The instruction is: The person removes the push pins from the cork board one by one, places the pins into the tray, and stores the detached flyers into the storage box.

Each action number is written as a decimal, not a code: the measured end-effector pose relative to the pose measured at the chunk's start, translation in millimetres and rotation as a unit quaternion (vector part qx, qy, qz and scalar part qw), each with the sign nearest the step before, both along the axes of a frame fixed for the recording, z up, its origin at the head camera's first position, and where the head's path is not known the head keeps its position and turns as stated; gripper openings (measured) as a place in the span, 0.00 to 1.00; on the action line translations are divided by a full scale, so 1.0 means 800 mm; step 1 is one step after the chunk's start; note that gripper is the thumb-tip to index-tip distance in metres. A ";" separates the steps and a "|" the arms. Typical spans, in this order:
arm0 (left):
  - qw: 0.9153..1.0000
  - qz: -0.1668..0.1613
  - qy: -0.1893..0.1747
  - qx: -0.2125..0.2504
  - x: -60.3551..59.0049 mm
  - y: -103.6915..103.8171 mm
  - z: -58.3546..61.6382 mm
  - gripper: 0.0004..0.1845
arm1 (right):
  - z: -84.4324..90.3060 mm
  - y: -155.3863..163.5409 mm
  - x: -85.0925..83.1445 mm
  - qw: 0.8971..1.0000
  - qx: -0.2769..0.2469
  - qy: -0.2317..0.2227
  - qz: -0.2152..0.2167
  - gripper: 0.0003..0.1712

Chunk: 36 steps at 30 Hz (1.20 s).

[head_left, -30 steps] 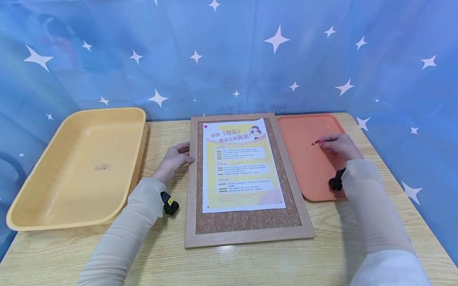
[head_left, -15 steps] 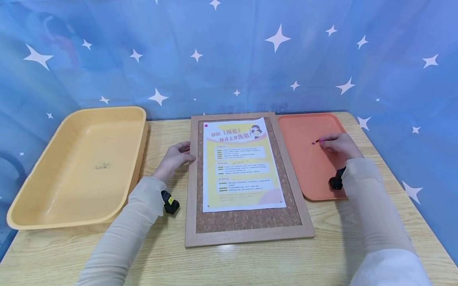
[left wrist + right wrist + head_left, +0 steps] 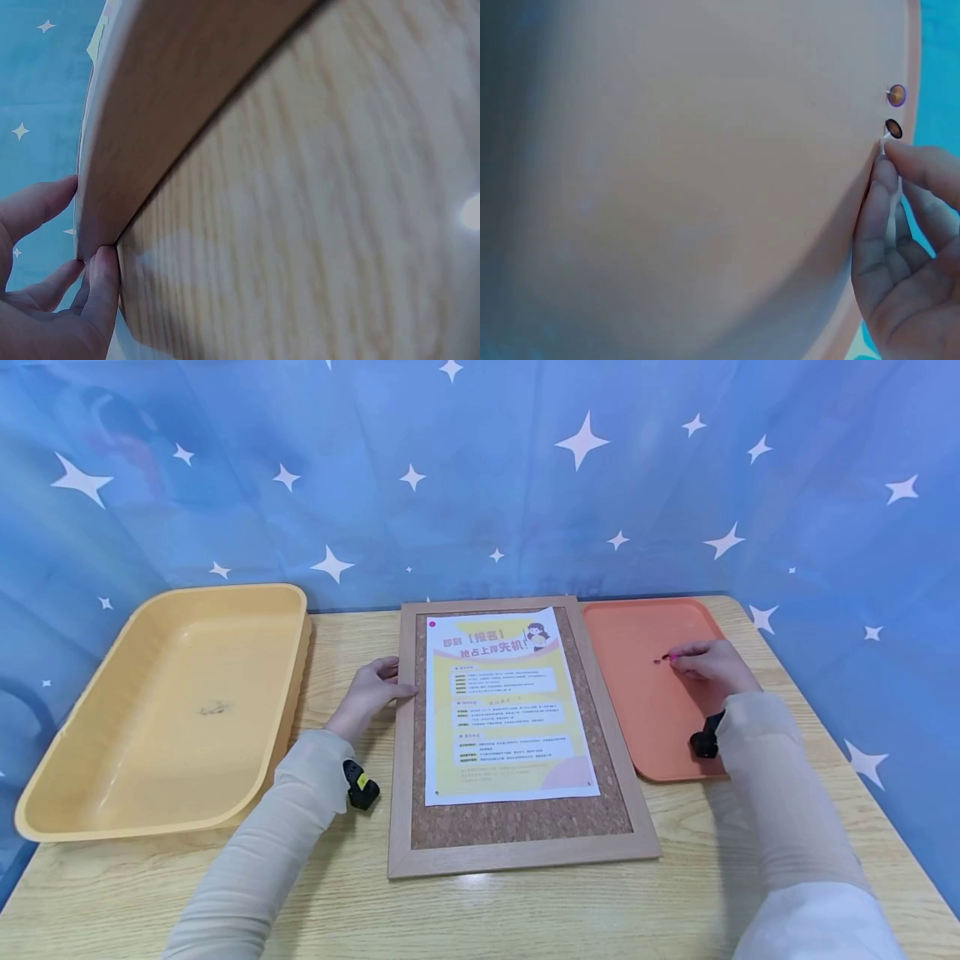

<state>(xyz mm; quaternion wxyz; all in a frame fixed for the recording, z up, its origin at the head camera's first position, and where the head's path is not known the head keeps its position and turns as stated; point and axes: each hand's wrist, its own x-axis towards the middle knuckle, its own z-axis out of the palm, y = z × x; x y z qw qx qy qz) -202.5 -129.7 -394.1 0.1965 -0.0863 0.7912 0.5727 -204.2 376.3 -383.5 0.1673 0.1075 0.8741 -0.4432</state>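
Observation:
A wood-framed corkboard lies mid-table with a yellow and white poster on it. One pink thumbtack sits at the poster's top left corner. My left hand grips the board's left edge, thumb on the frame's face; in the left wrist view, other fingertips meet the frame's side near the tabletop. Over the orange tray, my right hand pinches at a thumbtack, its pin towards the fingertips. Another thumbtack lies just beyond, pin up.
A deep yellow bin stands on the left of the wooden table. Behind hangs a blue backdrop with white stars. The tray sits against the board's right side.
My left hand has shifted slightly right, its thumb now further onto the frame. My right hand stays at the tacks on the tray, almost still.

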 end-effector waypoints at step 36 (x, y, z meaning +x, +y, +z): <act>1.000 0.025 -0.001 -0.012 0.003 0.009 0.004 0.39 | 0.057 -0.061 -0.023 0.999 -0.015 0.045 -0.009 0.34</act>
